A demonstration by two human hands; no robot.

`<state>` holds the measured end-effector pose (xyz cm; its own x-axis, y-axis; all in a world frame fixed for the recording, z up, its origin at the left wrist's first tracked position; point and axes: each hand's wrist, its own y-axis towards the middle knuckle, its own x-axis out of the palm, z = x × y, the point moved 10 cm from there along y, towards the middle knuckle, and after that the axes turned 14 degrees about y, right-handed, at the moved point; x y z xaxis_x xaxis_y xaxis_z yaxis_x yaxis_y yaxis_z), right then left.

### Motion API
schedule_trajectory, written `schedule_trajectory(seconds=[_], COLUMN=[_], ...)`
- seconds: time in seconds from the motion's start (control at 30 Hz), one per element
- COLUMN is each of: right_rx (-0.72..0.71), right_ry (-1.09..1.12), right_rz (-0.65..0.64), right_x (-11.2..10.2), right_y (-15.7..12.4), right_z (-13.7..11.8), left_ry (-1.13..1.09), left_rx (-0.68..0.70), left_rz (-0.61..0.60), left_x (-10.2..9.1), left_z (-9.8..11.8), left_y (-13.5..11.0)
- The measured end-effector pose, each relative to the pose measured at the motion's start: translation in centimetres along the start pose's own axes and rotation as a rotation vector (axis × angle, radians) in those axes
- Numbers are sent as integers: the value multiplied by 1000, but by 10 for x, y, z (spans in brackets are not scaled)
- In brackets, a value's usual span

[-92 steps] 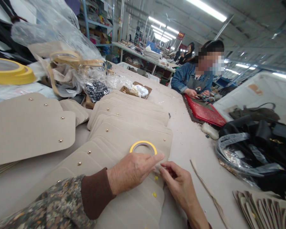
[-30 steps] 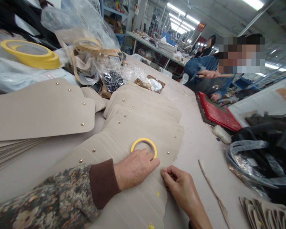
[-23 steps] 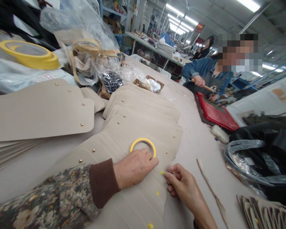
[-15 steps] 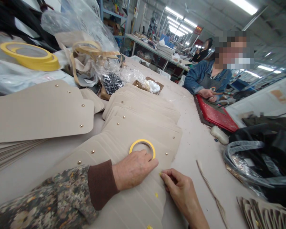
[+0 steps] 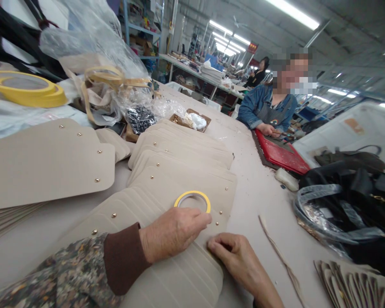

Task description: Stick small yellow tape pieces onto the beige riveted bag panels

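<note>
My left hand [image 5: 176, 231], in a floral sleeve with a brown cuff, is closed on the near side of a narrow roll of yellow tape [image 5: 192, 194]. Part of the roll is hidden behind the fingers. Below it lie overlapping beige panels [image 5: 167, 265] with small metal studs, fanned out across the table. At the right edge of these panels is my right hand [image 5: 237, 261], thumb and forefinger pinched together. Anything between those fingertips is hidden or too small to make out.
More beige panels [image 5: 51, 167] are stacked at left, below yellow tape rolls [image 5: 22, 87]. A cord [image 5: 279, 256], black bags [image 5: 356, 196] and folded beige pieces [image 5: 349, 282] lie at right. Across the table a co-worker [image 5: 266, 109] handles a tool over a red board [image 5: 280, 152].
My right hand has shifted slightly left and down onto the panels' edge, and the yellow bit at its fingertips no longer shows. My left hand stays at the tape roll. The view has turned slightly.
</note>
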<state>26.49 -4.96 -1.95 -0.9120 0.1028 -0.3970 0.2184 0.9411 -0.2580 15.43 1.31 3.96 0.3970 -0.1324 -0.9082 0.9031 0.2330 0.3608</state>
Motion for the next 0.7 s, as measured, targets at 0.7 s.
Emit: schedule_trajectory(seconds=[0.7], right_rx=[-951], right_ry=[-326], right_rz=[691], right_x=[6], right_y=[-35], right_z=[-77], left_ry=[-148], left_rx=[-31], left_rz=[114], left_x=[16], left_z=[2], left_y=[-5])
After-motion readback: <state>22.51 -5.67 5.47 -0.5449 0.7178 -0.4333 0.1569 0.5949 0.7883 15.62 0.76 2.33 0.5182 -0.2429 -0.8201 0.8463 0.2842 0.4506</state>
